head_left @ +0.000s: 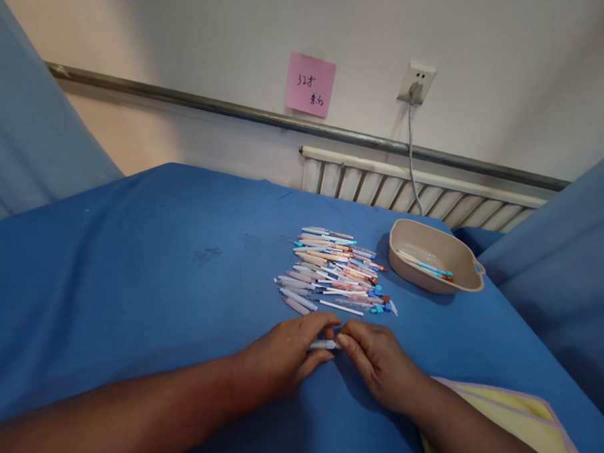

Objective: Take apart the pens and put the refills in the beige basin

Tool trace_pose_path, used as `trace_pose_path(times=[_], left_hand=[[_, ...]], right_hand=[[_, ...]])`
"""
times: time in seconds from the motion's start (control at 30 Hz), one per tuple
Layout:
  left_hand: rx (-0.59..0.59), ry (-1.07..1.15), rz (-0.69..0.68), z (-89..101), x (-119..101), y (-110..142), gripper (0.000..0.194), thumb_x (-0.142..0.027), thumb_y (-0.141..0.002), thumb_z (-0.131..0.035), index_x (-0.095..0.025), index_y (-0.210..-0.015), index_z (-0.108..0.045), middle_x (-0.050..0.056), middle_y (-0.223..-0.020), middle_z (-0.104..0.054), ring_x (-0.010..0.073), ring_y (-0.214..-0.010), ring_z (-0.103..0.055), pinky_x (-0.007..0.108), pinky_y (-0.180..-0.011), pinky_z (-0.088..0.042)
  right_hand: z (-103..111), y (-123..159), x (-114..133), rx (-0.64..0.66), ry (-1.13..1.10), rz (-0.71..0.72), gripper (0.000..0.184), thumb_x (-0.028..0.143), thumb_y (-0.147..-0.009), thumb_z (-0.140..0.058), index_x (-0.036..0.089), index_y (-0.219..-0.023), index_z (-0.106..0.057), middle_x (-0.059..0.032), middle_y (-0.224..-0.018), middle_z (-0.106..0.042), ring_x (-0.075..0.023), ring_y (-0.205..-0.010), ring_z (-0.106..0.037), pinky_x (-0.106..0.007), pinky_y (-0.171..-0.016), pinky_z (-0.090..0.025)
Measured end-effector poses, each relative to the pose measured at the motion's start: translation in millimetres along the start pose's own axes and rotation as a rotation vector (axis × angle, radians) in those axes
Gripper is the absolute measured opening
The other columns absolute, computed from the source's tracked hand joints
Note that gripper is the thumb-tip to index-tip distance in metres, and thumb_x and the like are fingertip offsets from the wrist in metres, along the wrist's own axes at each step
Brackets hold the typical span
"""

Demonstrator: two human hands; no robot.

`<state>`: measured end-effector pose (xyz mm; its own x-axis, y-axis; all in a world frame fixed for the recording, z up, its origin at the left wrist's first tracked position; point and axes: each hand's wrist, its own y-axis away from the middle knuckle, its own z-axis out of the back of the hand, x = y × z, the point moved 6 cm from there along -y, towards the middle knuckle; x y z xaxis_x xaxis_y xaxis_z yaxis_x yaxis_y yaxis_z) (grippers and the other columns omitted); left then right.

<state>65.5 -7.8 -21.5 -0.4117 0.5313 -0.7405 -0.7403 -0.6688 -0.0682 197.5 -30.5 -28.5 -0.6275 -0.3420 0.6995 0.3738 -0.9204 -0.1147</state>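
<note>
My left hand (286, 356) and my right hand (376, 363) meet low in the middle of the blue-covered table (155, 267). Together they pinch a small white pen (324, 345), the left gripping its barrel and the right closed on its end. Just beyond my fingers lies a pile of several pens and pen parts (335, 271), with white, pink, orange and blue pieces. A beige oval tray (432, 280) sits right of the pile and holds a few pens with blue ends.
A yellow cloth (519, 413) lies at the table's near right corner under my right forearm. Behind the table are a white radiator (408, 188), a wall socket with a grey cable (416, 81) and a pink note (311, 84). Blue fabric rises on both sides.
</note>
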Motion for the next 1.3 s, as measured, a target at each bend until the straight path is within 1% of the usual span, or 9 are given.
trace_pose_path(times=[0.23, 0.3, 0.4, 0.47, 0.6, 0.83, 1.03, 1.2, 1.3], left_hand=[[-0.079, 0.141, 0.069, 16.3, -2, 1, 0.051, -0.034, -0.080, -0.064, -0.023, -0.125, -0.043, 0.006, -0.110, -0.062, 0.0170, -0.081, -0.060, 0.026, -0.070, -0.047], [-0.061, 0.188, 0.146, 21.4, 1, 0, 0.033, -0.041, -0.088, -0.051, -0.019, -0.112, -0.053, 0.004, -0.092, -0.065, 0.0147, -0.070, -0.060, 0.024, -0.065, -0.046], [0.041, 0.235, 0.280, 19.7, 11, -1, 0.046, -0.047, -0.094, -0.032, -0.015, -0.074, -0.058, -0.001, -0.059, -0.057, 0.0098, -0.049, -0.051, 0.021, -0.053, -0.042], [0.081, 0.303, 0.344, 15.5, 16, -2, 0.049, -0.051, -0.091, -0.035, -0.015, -0.063, -0.053, -0.003, -0.053, -0.053, 0.0077, -0.042, -0.045, 0.019, -0.046, -0.037], [0.064, 0.549, 0.412, 5.8, 21, -2, 0.038, -0.051, -0.083, -0.049, -0.016, -0.070, -0.051, -0.004, -0.053, -0.055, 0.0064, -0.038, -0.043, 0.017, -0.038, -0.032], [-0.038, 0.618, 0.332, 6.0, 16, 0, 0.025, -0.038, -0.077, -0.063, -0.015, -0.080, -0.055, -0.001, -0.064, -0.060, 0.0106, -0.055, -0.055, 0.019, -0.049, -0.041], [-0.128, 0.271, 0.138, 22.4, 2, -1, 0.010, -0.026, -0.076, -0.062, -0.016, -0.078, -0.062, -0.001, -0.069, -0.058, 0.0119, -0.063, -0.051, 0.022, -0.059, -0.041], [-0.110, 0.408, 0.214, 16.9, 11, -3, 0.013, -0.027, -0.077, -0.061, -0.016, -0.083, -0.058, -0.002, -0.067, -0.058, 0.0125, -0.062, -0.054, 0.022, -0.058, -0.043], [-0.088, 0.450, 0.231, 12.5, 16, -4, 0.015, -0.028, -0.078, -0.061, -0.016, -0.086, -0.056, -0.002, -0.070, -0.058, 0.0132, -0.065, -0.057, 0.022, -0.060, -0.045]], right_hand=[[6, -1, -4, -0.076, -0.014, 0.012, 0.028, 0.035, -0.096, -0.037, 0.021, -0.074, -0.048, 0.0018, -0.062, -0.054, -0.0125, -0.057, -0.049, -0.023, -0.055, -0.033], [10, -1, -6, -0.118, -0.036, 0.000, 0.027, 0.035, -0.096, -0.037, 0.021, -0.077, -0.049, 0.0019, -0.062, -0.054, -0.0127, -0.057, -0.049, -0.023, -0.054, -0.033], [12, -1, -7, -0.133, -0.054, 0.000, 0.026, 0.034, -0.096, -0.037, 0.021, -0.078, -0.050, 0.0012, -0.064, -0.055, -0.0133, -0.058, -0.051, -0.024, -0.056, -0.036], [13, 0, -6, -0.134, -0.081, 0.004, 0.018, 0.033, -0.095, -0.042, 0.021, -0.086, -0.051, -0.0001, -0.071, -0.059, -0.0140, -0.063, -0.054, -0.024, -0.059, -0.039], [16, 2, -1, -0.150, -0.116, 0.020, 0.012, 0.030, -0.088, -0.054, 0.021, -0.095, -0.052, -0.0006, -0.077, -0.060, -0.0142, -0.067, -0.055, -0.024, -0.062, -0.042], [18, 1, -1, -0.151, -0.059, 0.035, 0.018, 0.035, -0.091, -0.051, 0.020, -0.084, -0.059, 0.0002, -0.071, -0.062, -0.0130, -0.066, -0.057, -0.024, -0.063, -0.040], [13, -2, -5, -0.092, -0.085, -0.008, 0.038, 0.041, -0.095, -0.039, 0.018, -0.069, -0.056, 0.0024, -0.059, -0.053, -0.0108, -0.055, -0.048, -0.022, -0.053, -0.035], [17, -2, -7, -0.146, -0.205, -0.039, 0.019, 0.036, -0.089, -0.051, 0.019, -0.088, -0.057, 0.0017, -0.071, -0.058, -0.0121, -0.064, -0.052, -0.022, -0.058, -0.038], [17, -2, -6, -0.147, -0.190, -0.025, 0.010, 0.029, -0.086, -0.056, 0.019, -0.083, -0.055, 0.0026, -0.071, -0.058, -0.0118, -0.064, -0.051, -0.022, -0.060, -0.039]])
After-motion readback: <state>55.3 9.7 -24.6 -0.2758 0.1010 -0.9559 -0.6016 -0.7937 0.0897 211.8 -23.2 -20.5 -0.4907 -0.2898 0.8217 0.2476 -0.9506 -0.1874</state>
